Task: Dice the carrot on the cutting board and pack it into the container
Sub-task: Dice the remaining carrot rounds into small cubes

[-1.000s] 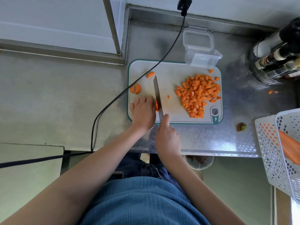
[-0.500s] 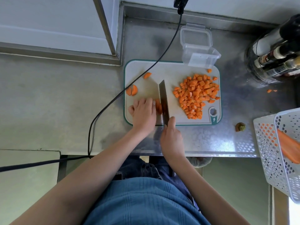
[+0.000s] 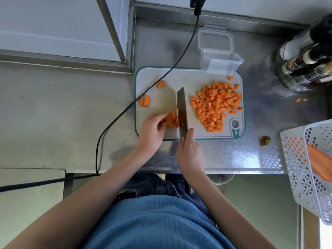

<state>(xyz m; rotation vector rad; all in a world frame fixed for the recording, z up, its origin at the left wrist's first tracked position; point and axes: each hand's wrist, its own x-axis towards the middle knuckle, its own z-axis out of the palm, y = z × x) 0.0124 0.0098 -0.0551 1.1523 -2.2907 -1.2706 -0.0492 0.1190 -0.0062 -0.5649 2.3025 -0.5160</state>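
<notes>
Steel counter [image 3: 107, 114]: left hand [image 3: 152, 131] pinches carrot slices [image 3: 171, 120]; right hand [image 3: 188, 151] grasps knife [image 3: 181, 108], handle hidden.

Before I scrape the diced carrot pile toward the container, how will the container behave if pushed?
The clear container looks thin-walled and empty, so probably light and apt to slide on the smooth steel counter. It seems to rest partly on the cutting board edge, so it may tip. Its lid lies apart.

Knife handle [image 3: 186, 141] hidden in grip
</notes>
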